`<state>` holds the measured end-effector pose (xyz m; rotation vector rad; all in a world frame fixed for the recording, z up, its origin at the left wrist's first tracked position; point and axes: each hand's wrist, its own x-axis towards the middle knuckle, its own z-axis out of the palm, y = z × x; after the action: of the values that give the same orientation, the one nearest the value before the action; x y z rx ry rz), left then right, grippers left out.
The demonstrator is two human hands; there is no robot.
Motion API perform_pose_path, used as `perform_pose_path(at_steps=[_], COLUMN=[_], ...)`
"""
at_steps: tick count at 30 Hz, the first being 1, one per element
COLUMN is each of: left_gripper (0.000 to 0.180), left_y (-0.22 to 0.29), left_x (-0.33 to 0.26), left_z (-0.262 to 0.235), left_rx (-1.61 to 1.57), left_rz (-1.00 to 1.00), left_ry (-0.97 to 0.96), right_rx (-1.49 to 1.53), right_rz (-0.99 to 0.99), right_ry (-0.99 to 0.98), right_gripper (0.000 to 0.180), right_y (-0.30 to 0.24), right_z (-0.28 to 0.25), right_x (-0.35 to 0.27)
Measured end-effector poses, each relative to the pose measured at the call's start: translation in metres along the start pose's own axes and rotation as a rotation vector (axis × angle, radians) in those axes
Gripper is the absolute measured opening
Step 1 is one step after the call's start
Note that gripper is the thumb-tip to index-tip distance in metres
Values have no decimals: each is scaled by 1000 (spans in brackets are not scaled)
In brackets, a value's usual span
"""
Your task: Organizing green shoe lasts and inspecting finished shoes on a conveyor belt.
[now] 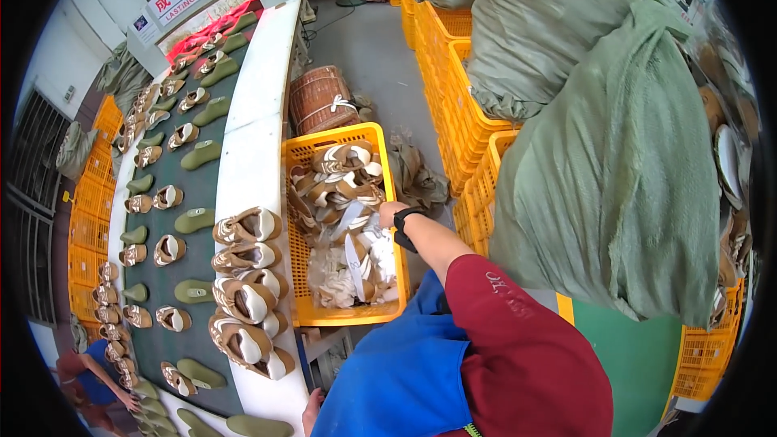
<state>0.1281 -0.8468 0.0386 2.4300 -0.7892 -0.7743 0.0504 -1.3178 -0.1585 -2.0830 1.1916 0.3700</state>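
Observation:
My right hand [392, 214], with a black band at the wrist, is closed over the right rim of a yellow plastic crate [344, 317]. Brown and white shoe uppers [341, 158] fill the far half of this crate. White shoe-shaped pieces [354, 265] and crumpled clear plastic lie in its near half. Only a small part of my left hand [311, 409] shows, low beside the white bench edge; its fingers are mostly hidden by my blue apron [396, 372]. Close to it on the white ledge [252, 133] stand several sneaker uppers [243, 299] in a row.
A dark green conveyor [174, 263] carries uppers and olive shoe lasts [194, 291]. Another person's arm [105, 374] reaches in at its far side. Stacked yellow crates [437, 57] and bulging green sacks [607, 170] crowd my right. A wicker basket [322, 99] stands beyond the crate.

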Motion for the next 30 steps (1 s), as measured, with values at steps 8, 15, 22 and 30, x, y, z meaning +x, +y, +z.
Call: perform_pose_path(at_steps=[8,15,22,30], left_gripper=[45,50,45,41], left_y=[27,106,201,219], left_x=[40,83,215,323], left_z=[-19,-14,54,137], left_rx=[147,46,-194,-79], left_rz=[-6,-120,-341,-619], left_ry=[-52,-268,-341,-428], right_rx=[-340,-258,-166,324], right_rz=[-101,160,70,319], right_ry=[196,315,434,-68], right_gripper=[30,27,24,78], right_y=[54,49,147,252], right_z=[-198,-408,-401,-65], right_x=[85,155,344,416])
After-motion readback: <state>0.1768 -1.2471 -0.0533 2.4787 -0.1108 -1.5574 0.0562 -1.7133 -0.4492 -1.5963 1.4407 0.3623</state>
